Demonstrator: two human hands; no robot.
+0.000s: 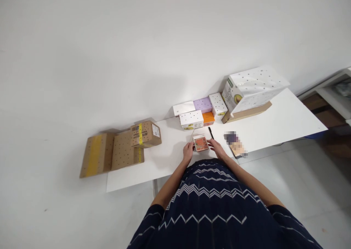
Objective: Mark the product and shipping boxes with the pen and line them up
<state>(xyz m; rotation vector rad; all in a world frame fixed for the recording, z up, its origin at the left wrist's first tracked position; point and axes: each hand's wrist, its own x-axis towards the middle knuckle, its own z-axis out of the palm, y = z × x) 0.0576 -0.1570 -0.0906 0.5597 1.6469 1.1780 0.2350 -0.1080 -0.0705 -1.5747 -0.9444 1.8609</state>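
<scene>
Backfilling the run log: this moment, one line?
left hand: at small box, left side | right hand: same box, right side | pen: on table

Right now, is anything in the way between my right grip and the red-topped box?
Nothing visible is: your right grip is at the right edge of the red-topped box. The pen lies just past that grip, on its far side, not in between.
</scene>
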